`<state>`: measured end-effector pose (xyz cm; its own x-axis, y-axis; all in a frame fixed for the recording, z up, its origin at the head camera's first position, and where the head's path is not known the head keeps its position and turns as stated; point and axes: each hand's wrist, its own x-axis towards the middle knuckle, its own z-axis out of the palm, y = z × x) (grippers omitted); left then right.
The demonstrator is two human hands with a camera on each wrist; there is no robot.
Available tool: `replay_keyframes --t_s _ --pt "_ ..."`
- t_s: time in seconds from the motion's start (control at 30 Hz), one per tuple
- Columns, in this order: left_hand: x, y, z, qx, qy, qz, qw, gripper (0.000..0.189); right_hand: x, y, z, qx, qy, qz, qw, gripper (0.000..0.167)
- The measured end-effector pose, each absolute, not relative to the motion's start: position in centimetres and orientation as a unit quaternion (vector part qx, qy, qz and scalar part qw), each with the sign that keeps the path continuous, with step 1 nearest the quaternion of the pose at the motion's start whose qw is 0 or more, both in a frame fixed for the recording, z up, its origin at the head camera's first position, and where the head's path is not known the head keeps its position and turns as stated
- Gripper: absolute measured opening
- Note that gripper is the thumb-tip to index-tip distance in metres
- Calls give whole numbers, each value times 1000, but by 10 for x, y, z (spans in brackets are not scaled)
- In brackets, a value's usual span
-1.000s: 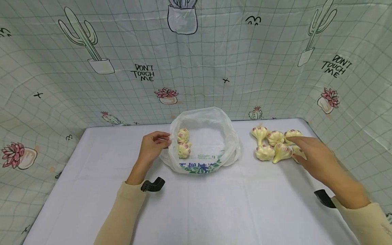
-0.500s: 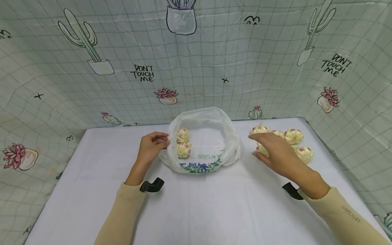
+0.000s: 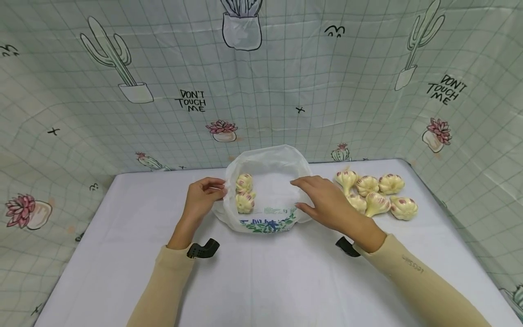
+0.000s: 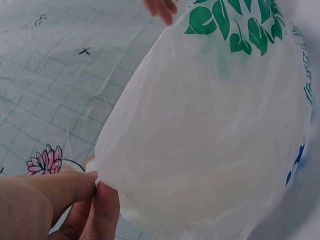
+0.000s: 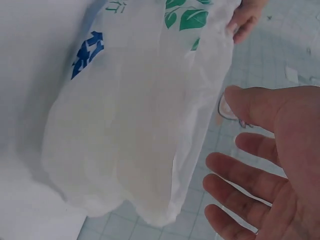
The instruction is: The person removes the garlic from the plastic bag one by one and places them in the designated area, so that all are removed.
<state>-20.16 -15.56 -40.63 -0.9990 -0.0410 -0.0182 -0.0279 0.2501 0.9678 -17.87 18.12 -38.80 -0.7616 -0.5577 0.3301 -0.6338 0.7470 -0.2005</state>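
Note:
A translucent white plastic bag with green leaf prints stands with its mouth open at the middle of the table. Inside it, against the left wall, sit two garlic bulbs, cream with purple streaks. My left hand pinches the left rim between thumb and fingers, which the left wrist view confirms at the bag's edge. Over the right rim hovers my right hand, its thumb and fingers spread apart, holding nothing. In the right wrist view the right hand is apart from the bag.
Several more garlic bulbs lie in a cluster on the table's right side, partly behind my right hand. A white cloth covers the table. Behind it hangs a checked curtain with cactus drawings.
My right hand has moved left from the garlic cluster to the bag's right rim, empty throughout. The left hand keeps its pinch on the bag. The bulbs have not visibly moved.

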Motion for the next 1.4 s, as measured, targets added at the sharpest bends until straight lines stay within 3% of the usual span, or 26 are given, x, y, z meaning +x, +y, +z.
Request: replay_keyframes --t_s 0.97,1.4 --pt "-205 -152 -411 19 -789 -614 8 24 -216 83 -392 376 -925 47 25 59" --pt "-206 -153 -409 17 -788 -616 8 23 -224 67 -404 404 -913 44 30 53"
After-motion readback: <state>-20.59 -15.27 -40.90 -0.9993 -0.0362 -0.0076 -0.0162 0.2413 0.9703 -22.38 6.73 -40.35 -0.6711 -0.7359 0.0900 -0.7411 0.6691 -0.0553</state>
